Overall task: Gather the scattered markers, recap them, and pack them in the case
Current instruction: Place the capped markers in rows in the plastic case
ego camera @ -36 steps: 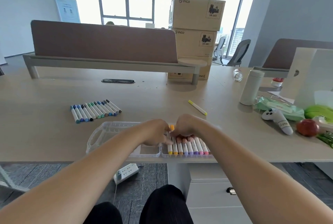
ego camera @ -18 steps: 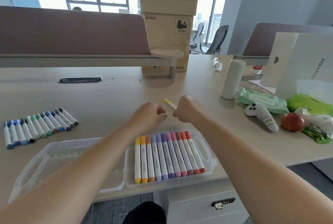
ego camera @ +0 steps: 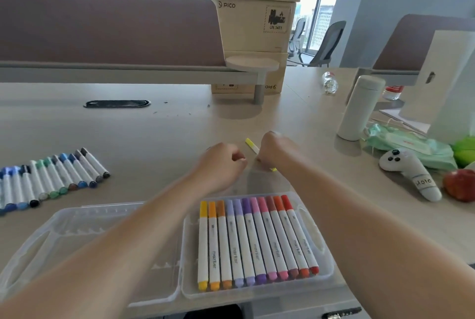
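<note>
Blue, green and grey markers (ego camera: 51,180): a capped row lying side by side on the counter (ego camera: 167,133) at far left, outside the case and well apart from it.
Clear plastic case (ego camera: 64,231): open flat at the counter's near edge. The left half is bare; the right half holds markers.
Black cable slot (ego camera: 117,103): an oval set into the counter, far side, below the brown divider panel (ego camera: 102,28).
Left hand (ego camera: 223,164): above the counter just beyond the case, close beside the right hand. The grip is closed, the fingers curled into the palm with nothing showing in them.
Packed markers (ego camera: 257,239): a tight capped row in the right half of the case, running from yellow through orange, purple and pink to red.
Cardboard boxes (ego camera: 254,25): stacked at the back, printed PICO.
Yellow marker (ego camera: 251,144): lying aslant on the counter beyond the case. Its capped end pokes out up and left of the right hand, and a yellow tip shows at the wrist side.
Right hand (ego camera: 277,154): down on the yellow marker, the grip curled over its middle.
White flask (ego camera: 359,108): upright, right of the hands.
Green wipes pack (ego camera: 406,146): lying flat beside the flask.
White controller (ego camera: 411,174): lying in front of the wipes pack.
Red apple (ego camera: 460,185): at the right edge, just beside the controller.
</note>
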Demonstrator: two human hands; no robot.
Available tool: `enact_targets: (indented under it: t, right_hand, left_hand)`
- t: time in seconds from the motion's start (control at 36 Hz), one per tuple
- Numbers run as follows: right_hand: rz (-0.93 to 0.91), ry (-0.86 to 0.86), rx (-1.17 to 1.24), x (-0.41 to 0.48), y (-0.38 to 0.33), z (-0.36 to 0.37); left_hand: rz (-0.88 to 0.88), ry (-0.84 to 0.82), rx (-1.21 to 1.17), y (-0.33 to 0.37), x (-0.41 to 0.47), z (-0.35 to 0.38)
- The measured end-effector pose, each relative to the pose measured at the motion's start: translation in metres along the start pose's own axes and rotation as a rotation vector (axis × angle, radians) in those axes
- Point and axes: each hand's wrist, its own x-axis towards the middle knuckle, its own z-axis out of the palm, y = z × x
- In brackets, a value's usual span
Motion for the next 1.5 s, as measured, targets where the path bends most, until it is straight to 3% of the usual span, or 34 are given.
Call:
enact_targets:
  t: [0.19,0.44,0.72,0.86,1.08,1.25,1.5]
  right_hand:
    - [-0.109,-0.096,-0.161,-0.033,-0.023,-0.014]
    - [-0.256,-0.387,0.16,-0.126,-0.051,-0.021]
    - [-0.243,-0.509,0.156,-0.181,-0.061,-0.001]
    - [-0.272,-0.453,0.163,-0.19,-0.063,0.003]
    - [-0.306,-0.427,-0.004,-0.192,-0.06,0.002]
    - [-0.346,-0.425,-0.151,-0.187,-0.07,0.008]
    - [-0.459,-0.327,-0.178,-0.185,-0.092,0.016]
  left_hand:
    - [-0.029,0.022,-0.01,-0.008,-0.027,-0.023]
    - [-0.05,0.034,0.059,-0.023,-0.084,-0.05]
    - [-0.047,-0.074,0.111,-0.041,-0.124,-0.053]
    - [-0.036,-0.134,0.139,-0.047,-0.133,-0.052]
    - [0.087,-0.379,0.332,-0.048,-0.142,-0.054]
    - [0.089,-0.36,0.412,-0.058,-0.138,-0.05]
    - [0.016,-0.301,0.397,-0.079,-0.146,-0.061]
